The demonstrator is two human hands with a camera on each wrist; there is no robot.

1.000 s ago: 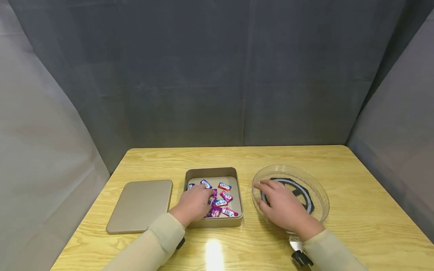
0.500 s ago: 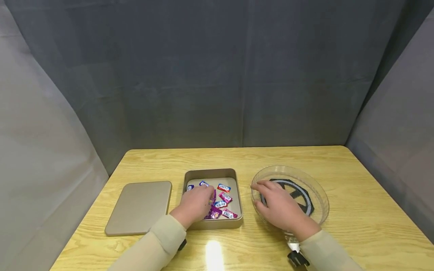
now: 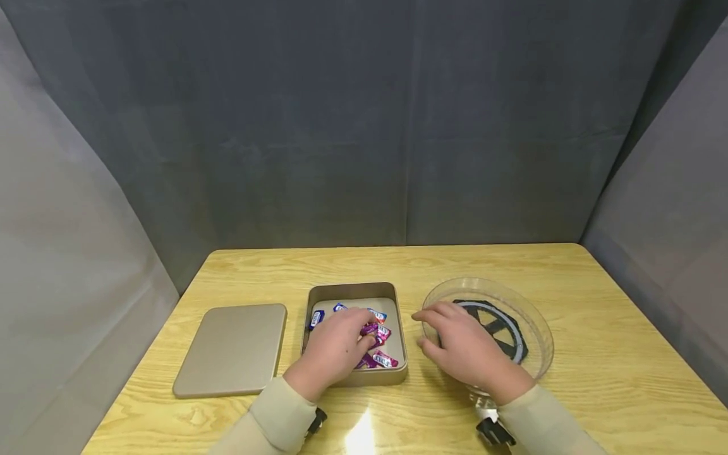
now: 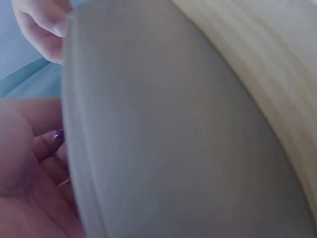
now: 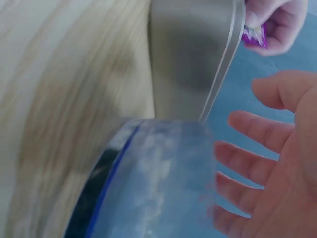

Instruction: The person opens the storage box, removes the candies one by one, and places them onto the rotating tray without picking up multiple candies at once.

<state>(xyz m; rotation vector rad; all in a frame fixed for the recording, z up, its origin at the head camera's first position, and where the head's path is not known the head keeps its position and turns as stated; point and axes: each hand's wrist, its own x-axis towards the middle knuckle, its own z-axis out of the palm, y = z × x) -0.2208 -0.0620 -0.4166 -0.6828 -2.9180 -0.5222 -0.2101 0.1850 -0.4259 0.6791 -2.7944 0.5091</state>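
My left hand (image 3: 335,344) is over the open metal tin (image 3: 370,378), its fingers curled around purple-wrapped candy. In the right wrist view, a purple wrapper (image 5: 255,35) shows pinched between the left thumb and fingers above the tin's rim. Several small wrapped candies lie inside the tin, among them a pink one (image 3: 385,359) and a dark blue one (image 3: 316,318). My right hand (image 3: 469,347) has its fingers spread and holds nothing. It hovers over the left side of a clear round dish (image 3: 545,335); the right wrist view shows its fingertips beside the dish wall.
The tin's flat square lid (image 3: 232,351) lies to the left on the wooden table (image 3: 620,354). A dark spoked shape with a pale ring (image 3: 516,335) shows within the clear dish. Grey cloth (image 3: 318,126) hangs behind the table, with paler cloth at both sides.
My left hand has shifted right and risen a little from the candies, with purple candy now in its fingers. My right hand has drifted slightly left, its fingers still spread.
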